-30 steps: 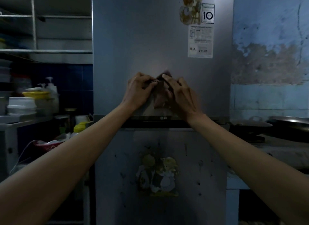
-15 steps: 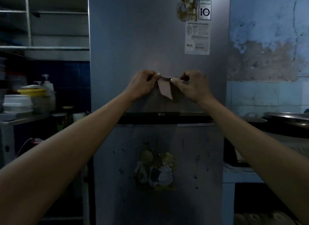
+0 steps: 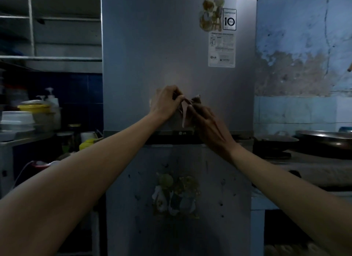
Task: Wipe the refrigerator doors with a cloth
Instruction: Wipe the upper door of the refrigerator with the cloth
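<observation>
Pale cloth [image 3: 184,111] is pinched between both hands, left hand [image 3: 167,103] and right hand [image 3: 209,126], against the refrigerator's upper door [image 3: 152,55]. A yellow-lidded container [image 3: 36,108] sits on the left tabletop [image 3: 22,139]; contents unclear.

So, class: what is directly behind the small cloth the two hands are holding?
Behind the cloth is the grey upper refrigerator door. The left hand and right hand pinch it there; the door patch they cover cannot be seen.
</observation>
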